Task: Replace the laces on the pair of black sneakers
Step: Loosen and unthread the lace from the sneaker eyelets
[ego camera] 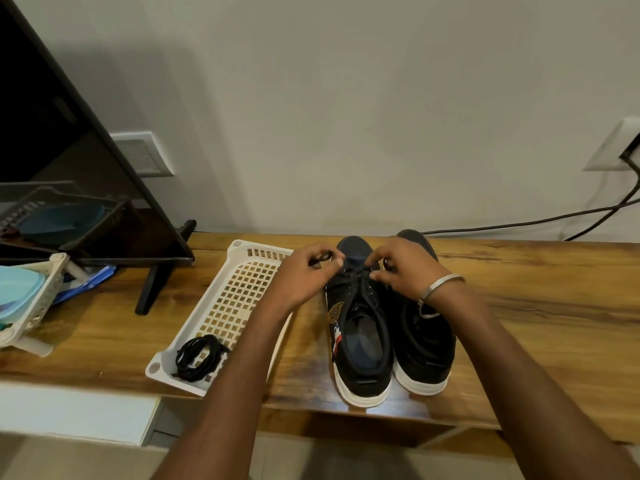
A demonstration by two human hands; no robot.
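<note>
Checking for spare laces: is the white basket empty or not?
Not empty. A coiled bundle of black laces lies in the near end of the white basket.

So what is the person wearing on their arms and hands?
Both arms are bare, with no sleeves showing and no gloves. The left hand has nothing on it. By the right hand, a plain silver-coloured bangle circles the wrist. I see no rings or watch.

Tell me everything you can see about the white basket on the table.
The white basket is a shallow rectangular tray, plastic by its look, with a grid of square holes in its floor and far wall and round holes at its corners. It lies flat on the wooden table, left of the black sneakers. A coiled bundle of black laces rests in its near end. The left forearm crosses above its right edge.
</note>
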